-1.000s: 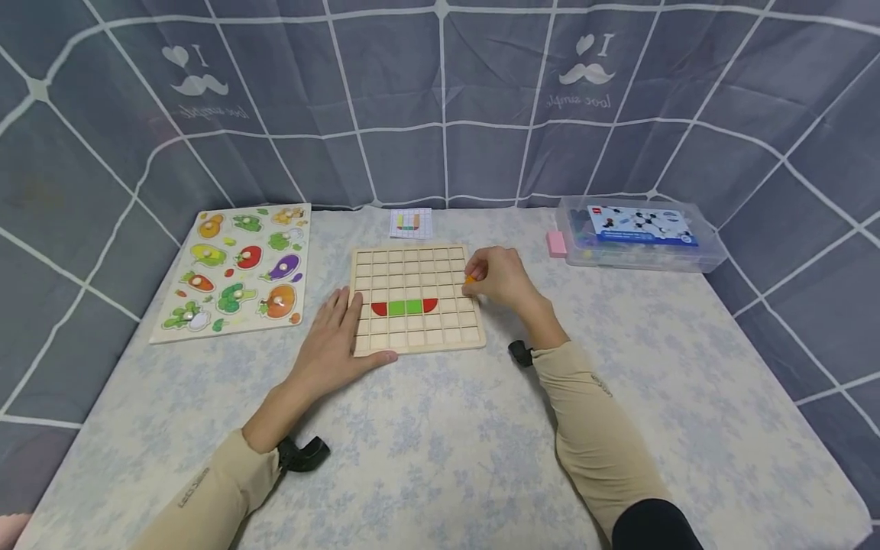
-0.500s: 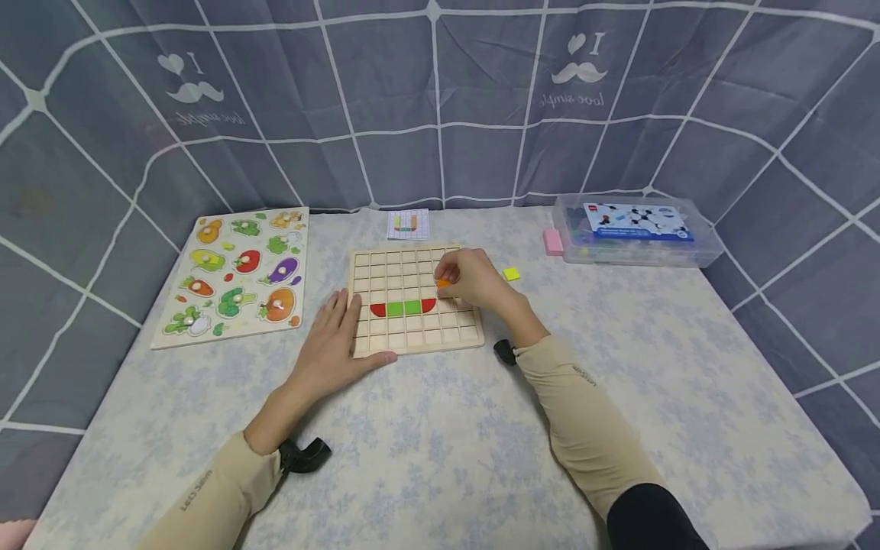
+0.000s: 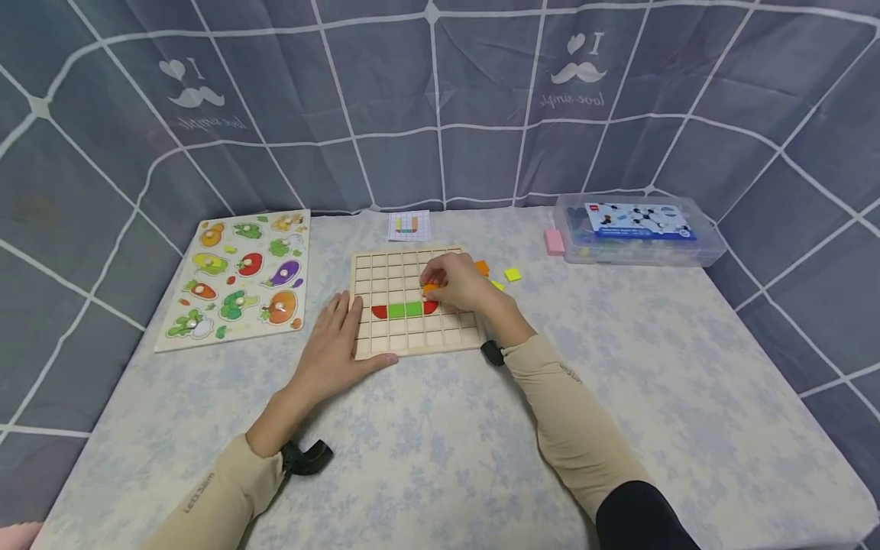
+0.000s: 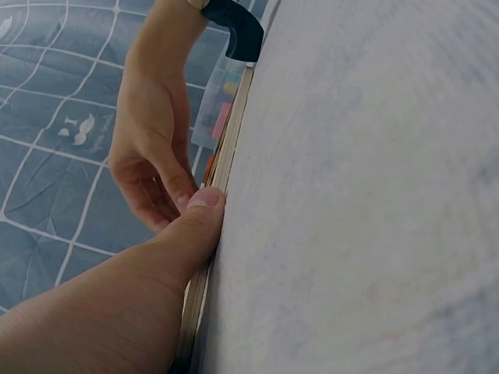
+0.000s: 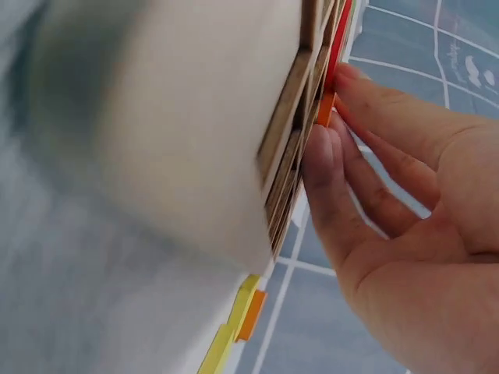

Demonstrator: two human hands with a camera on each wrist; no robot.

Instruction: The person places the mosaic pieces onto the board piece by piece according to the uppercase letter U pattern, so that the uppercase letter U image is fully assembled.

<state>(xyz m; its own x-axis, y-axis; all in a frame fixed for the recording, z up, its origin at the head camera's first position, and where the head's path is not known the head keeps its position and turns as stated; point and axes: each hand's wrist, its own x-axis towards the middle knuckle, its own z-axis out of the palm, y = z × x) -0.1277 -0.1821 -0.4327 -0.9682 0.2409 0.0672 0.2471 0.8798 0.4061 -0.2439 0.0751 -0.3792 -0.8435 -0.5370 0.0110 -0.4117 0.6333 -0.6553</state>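
A wooden grid board (image 3: 412, 345) lies mid-table; in one row sit two green square tiles (image 3: 405, 309) with a red quarter-round tile (image 3: 380, 312) at the left end and another red tile (image 3: 430, 307) at the right. My left hand (image 3: 328, 344) rests along the board's left edge, fingers straight, thumb on the front edge. My right hand (image 3: 457, 281) pinches an orange tile (image 3: 431, 289) between thumb and fingers, just behind the right red tile. In the right wrist view the orange tile (image 5: 325, 109) is at the board's surface, between the fingertips.
Right of the board lie yellow tiles (image 3: 512, 274) and an orange tile (image 3: 482, 267). A small pattern card (image 3: 409, 226) sits behind the board. At left is a vegetable puzzle board (image 3: 234, 283); at back right, a pink block (image 3: 554, 242) beside a clear plastic box (image 3: 635, 229).
My right hand has moved left with the orange tile, from the board's right edge to above the right red tile. Loose tiles now show behind it. The left hand stays put.
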